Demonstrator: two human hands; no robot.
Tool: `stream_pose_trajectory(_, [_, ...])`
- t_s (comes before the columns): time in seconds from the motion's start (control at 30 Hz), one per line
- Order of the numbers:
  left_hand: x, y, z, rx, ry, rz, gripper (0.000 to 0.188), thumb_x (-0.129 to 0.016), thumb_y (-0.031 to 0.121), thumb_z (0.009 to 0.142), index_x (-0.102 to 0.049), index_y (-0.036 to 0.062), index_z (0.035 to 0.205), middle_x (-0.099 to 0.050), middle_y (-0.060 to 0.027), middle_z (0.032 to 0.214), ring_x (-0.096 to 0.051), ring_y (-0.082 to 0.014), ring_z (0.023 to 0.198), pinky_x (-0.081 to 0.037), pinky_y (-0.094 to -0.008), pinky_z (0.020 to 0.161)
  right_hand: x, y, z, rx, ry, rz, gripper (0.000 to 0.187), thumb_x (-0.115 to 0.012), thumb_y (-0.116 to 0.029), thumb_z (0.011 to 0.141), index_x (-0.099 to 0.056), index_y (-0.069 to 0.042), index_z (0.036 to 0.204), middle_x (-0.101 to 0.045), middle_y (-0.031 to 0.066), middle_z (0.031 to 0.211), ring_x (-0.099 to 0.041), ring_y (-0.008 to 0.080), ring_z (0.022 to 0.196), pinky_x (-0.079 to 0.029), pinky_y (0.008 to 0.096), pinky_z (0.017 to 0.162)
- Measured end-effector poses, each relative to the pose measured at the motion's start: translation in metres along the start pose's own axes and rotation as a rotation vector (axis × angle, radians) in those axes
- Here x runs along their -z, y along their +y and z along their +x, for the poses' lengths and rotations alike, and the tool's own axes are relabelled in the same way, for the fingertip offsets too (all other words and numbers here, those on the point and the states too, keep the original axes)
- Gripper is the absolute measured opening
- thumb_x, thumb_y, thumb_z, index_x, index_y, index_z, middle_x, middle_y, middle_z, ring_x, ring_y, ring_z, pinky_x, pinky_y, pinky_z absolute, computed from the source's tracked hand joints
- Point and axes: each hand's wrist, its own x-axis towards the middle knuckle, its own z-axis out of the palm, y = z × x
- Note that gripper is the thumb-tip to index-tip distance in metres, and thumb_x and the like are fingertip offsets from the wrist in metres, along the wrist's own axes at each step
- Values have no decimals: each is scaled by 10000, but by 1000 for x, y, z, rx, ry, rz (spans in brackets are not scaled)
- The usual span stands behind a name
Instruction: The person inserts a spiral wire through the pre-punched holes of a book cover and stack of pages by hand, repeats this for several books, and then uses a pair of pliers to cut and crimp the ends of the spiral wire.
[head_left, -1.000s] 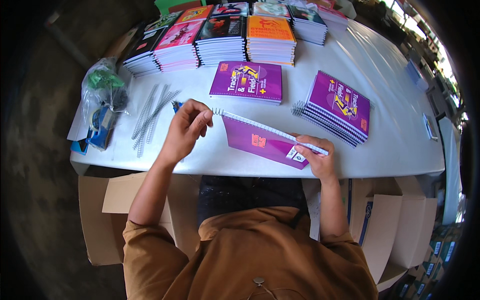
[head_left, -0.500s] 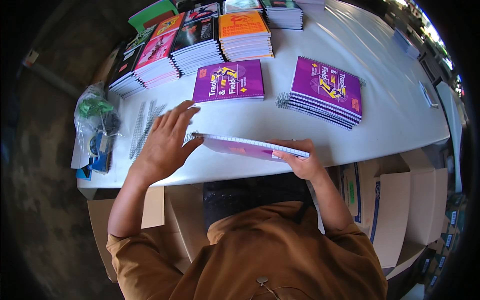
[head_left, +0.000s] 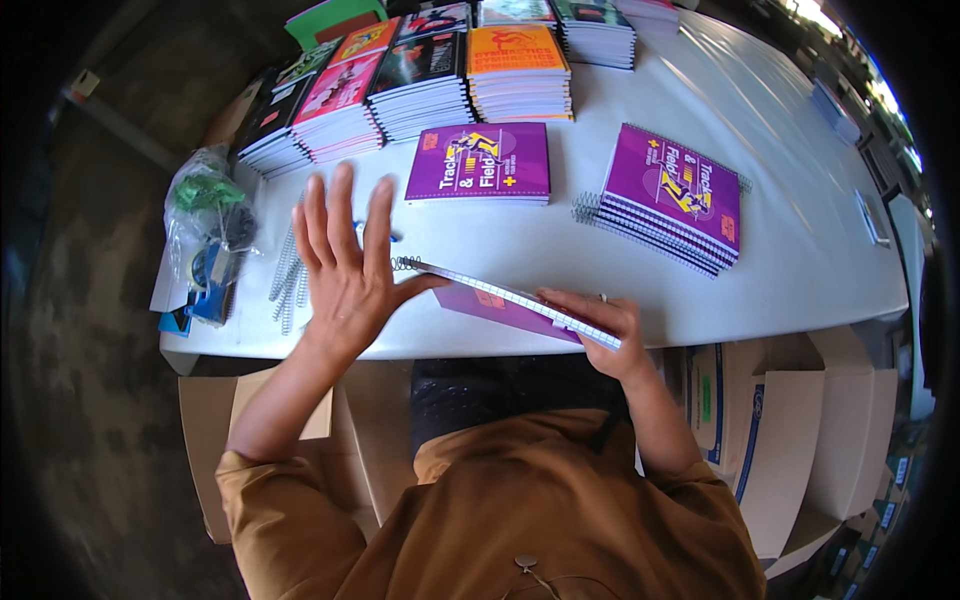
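My right hand (head_left: 603, 322) grips one end of a purple-covered notebook (head_left: 510, 308), fingers behind and thumb in front. It is held on edge above the table's near side, with the white page edges facing up. A dark wire coil (head_left: 406, 263) sticks out at its left end. There my left hand (head_left: 348, 270) is open, fingers spread upward, its thumb at the notebook's left corner. Beyond lies a short stack of purple books (head_left: 480, 165) with holes punched along the near edge. To the right stands a stack of coil-bound purple notebooks (head_left: 670, 190).
Loose wire coils (head_left: 288, 285) lie left of my left hand, and a small blue object (head_left: 392, 238) shows partly behind its fingers. At the table's left edge are a plastic bag (head_left: 205, 200) and a blue tape dispenser (head_left: 212, 290). Stacked notebooks (head_left: 420, 85) line the back. Cardboard boxes (head_left: 790, 440) stand below.
My left hand has opened wider, its fingers stretching up and away from the coil end. The notebook has tilted, showing its page edges more steeply. The whole view has shifted slightly.
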Motion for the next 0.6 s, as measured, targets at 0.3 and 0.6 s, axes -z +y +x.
stream_pose_trajectory(0.3, [-61,-8,-64,103,354,-171,1018,-279,745,800,-16,-13,1426,-28,-313,1450,-7,-455,1351,39,-571,1059,-25,-16,-4,67,31,-56,330,-608,51,727,-653,-24,1045,-671,135,965,-659,253,847,-507,316,731])
stream_pose_trajectory(0.6, [-56,13,-86,163,367,-74,992,-187,720,831,-83,-91,1393,-128,-334,1427,-4,-488,1337,39,-647,1023,-31,-25,-3,159,4,-81,300,-650,12,727,-652,9,1027,-669,152,934,-655,266,845,-512,325,739])
